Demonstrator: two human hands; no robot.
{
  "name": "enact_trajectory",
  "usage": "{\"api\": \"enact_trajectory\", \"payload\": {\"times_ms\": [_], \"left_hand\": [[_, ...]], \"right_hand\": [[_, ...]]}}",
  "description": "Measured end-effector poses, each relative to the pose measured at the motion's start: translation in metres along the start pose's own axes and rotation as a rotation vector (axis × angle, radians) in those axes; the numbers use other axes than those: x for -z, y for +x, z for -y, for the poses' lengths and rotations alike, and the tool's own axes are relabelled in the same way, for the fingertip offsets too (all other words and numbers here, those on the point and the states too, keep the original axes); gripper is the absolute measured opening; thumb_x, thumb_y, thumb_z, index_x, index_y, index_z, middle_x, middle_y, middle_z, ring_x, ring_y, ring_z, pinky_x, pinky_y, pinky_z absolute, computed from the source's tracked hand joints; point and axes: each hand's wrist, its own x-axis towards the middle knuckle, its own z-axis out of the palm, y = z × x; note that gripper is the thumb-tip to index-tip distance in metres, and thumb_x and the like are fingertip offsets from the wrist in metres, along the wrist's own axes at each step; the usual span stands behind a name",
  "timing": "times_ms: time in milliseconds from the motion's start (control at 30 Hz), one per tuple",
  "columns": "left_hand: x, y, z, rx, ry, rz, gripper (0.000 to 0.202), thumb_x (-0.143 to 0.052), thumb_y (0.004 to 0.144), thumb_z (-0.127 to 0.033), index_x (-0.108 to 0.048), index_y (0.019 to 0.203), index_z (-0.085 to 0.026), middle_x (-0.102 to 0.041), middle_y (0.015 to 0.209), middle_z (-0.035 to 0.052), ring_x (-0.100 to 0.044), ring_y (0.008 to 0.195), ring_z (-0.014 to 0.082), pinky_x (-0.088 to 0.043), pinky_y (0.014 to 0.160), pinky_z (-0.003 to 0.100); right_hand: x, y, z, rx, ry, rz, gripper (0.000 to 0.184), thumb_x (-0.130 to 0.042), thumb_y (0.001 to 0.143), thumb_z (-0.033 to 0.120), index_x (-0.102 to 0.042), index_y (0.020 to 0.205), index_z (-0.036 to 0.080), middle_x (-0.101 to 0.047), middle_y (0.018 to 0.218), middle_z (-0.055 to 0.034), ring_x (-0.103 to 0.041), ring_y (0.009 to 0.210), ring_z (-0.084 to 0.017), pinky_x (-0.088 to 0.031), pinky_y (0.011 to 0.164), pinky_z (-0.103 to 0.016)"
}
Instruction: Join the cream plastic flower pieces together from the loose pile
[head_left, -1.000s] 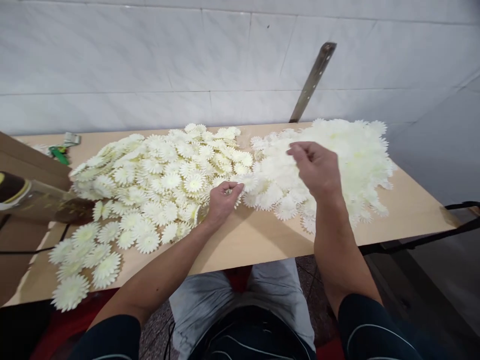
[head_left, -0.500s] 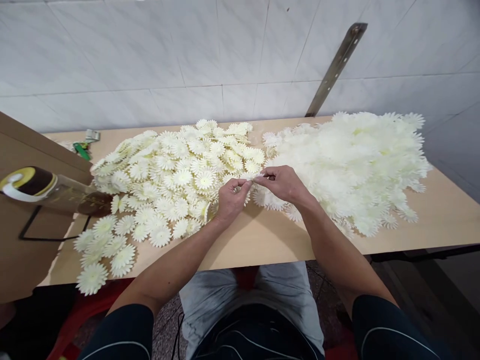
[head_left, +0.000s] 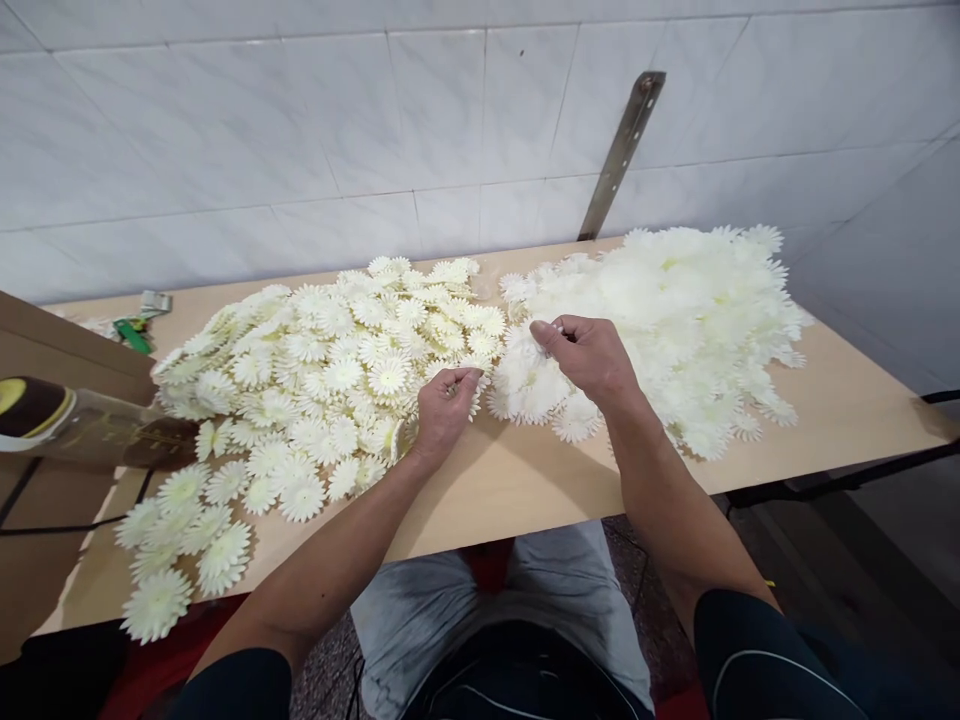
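Observation:
My left hand is closed in a pinch at the right edge of a heap of cream artificial flower heads. What its fingertips hold is too small to make out. My right hand is also pinched, over the near left side of a second heap of whiter, thinner flower pieces. A small bit of white shows between its thumb and forefinger, seemingly a white flower piece. Some loose white flowers lie just below that hand. A gap now separates my two hands.
The heaps lie on a wooden tabletop against a tiled wall. At the left are a bottle of brown liquid, a cardboard box and a green item. A metal strip leans on the wall.
My hands were together, fingertips meeting on a white flower piece. My right hand has since moved away to the right, over the whiter heap. The head view has shifted slightly.

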Motion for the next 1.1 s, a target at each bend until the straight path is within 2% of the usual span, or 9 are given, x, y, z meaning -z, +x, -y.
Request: {"api": "enact_trajectory", "payload": {"times_ms": [100, 167, 267, 333, 467, 600, 733, 867, 1100], "left_hand": [[0.0, -0.001, -0.002, 0.022, -0.038, 0.044, 0.033, -0.084, 0.084, -0.052, -0.087, 0.089, -0.02, -0.085, 0.095, 0.0086, -0.077, 0.1, 0.0264, -0.057, 0.097, 0.037], [-0.001, -0.003, -0.005, 0.082, -0.108, 0.106, 0.045, -0.084, 0.083, -0.064, -0.087, 0.088, -0.019, -0.084, 0.092, 0.0092, -0.077, 0.096, 0.0267, -0.058, 0.091, 0.037], [-0.003, -0.005, -0.009, 0.232, -0.279, 0.225, 0.062, -0.081, 0.079, -0.08, -0.082, 0.081, -0.018, -0.08, 0.082, 0.0091, -0.072, 0.081, 0.0243, -0.055, 0.073, 0.034], [-0.004, -0.005, -0.01, 0.314, -0.343, 0.264, 0.066, -0.085, 0.072, -0.084, -0.077, 0.073, -0.018, -0.073, 0.072, 0.0068, -0.065, 0.068, 0.0199, -0.048, 0.061, 0.031], [-0.004, -0.003, -0.011, 0.454, -0.364, 0.247, 0.07, -0.092, 0.061, -0.084, -0.068, 0.066, -0.019, -0.06, 0.059, 0.0015, -0.05, 0.053, 0.013, -0.034, 0.049, 0.028], [-0.003, 0.0, -0.013, 0.566, -0.389, 0.222, 0.072, -0.092, 0.06, -0.085, -0.072, 0.075, -0.018, -0.068, 0.068, 0.0039, -0.054, 0.056, 0.0134, -0.033, 0.047, 0.027], [-0.001, 0.0, -0.014, 0.539, -0.411, 0.284, 0.067, -0.1, 0.052, -0.075, -0.073, 0.072, -0.018, -0.07, 0.071, 0.0044, -0.057, 0.06, 0.0144, -0.039, 0.051, 0.028], [0.001, 0.001, -0.01, 0.506, -0.388, 0.341, 0.06, -0.104, 0.048, -0.064, -0.069, 0.065, -0.018, -0.061, 0.062, -0.0001, -0.047, 0.054, 0.0102, -0.032, 0.05, 0.026], [-0.001, 0.002, -0.014, 0.572, -0.397, 0.245, 0.062, -0.099, 0.053, -0.069, -0.076, 0.077, -0.017, -0.069, 0.074, 0.0036, -0.053, 0.059, 0.0125, -0.024, 0.047, 0.026]], "right_hand": [[-0.004, -0.007, 0.003, -0.004, 0.037, 0.091, 0.082, -0.063, 0.083, 0.098, -0.038, 0.058, 0.025, -0.03, 0.057, 0.0031, -0.026, 0.057, -0.012, -0.021, 0.051, -0.031], [-0.013, -0.011, 0.003, 0.002, 0.028, 0.174, 0.085, -0.059, 0.082, 0.101, -0.032, 0.058, 0.024, -0.026, 0.058, 0.0033, -0.024, 0.059, -0.012, -0.019, 0.052, -0.031], [-0.028, -0.014, 0.002, 0.007, 0.014, 0.235, 0.087, -0.055, 0.082, 0.103, -0.024, 0.059, 0.025, -0.02, 0.06, 0.0037, -0.02, 0.06, -0.011, -0.017, 0.053, -0.031], [-0.036, -0.015, 0.001, 0.017, 0.0, 0.256, 0.087, -0.054, 0.083, 0.103, -0.022, 0.059, 0.025, -0.019, 0.06, 0.0037, -0.019, 0.059, -0.011, -0.017, 0.053, -0.032], [-0.042, -0.013, -0.003, 0.038, -0.032, 0.287, 0.085, -0.056, 0.086, 0.099, -0.024, 0.059, 0.025, -0.02, 0.06, 0.0033, -0.02, 0.059, -0.011, -0.018, 0.054, -0.032], [-0.04, -0.011, -0.007, 0.042, -0.021, 0.269, 0.083, -0.056, 0.088, 0.096, -0.027, 0.06, 0.024, -0.023, 0.061, 0.0031, -0.023, 0.061, -0.012, -0.019, 0.055, -0.031], [-0.036, -0.011, -0.004, 0.066, -0.008, 0.282, 0.078, -0.06, 0.088, 0.093, -0.039, 0.06, 0.023, -0.03, 0.061, 0.0031, -0.028, 0.062, -0.013, -0.023, 0.056, -0.031], [-0.032, -0.011, -0.002, 0.072, -0.038, 0.299, 0.074, -0.065, 0.086, 0.09, -0.05, 0.061, 0.023, -0.035, 0.059, 0.0035, -0.032, 0.06, -0.013, -0.026, 0.057, -0.031], [-0.031, -0.013, -0.001, 0.102, 0.008, 0.238, 0.06, -0.074, 0.086, 0.076, -0.059, 0.066, 0.021, -0.043, 0.061, 0.0038, -0.035, 0.062, -0.013, -0.029, 0.059, -0.031]]}}
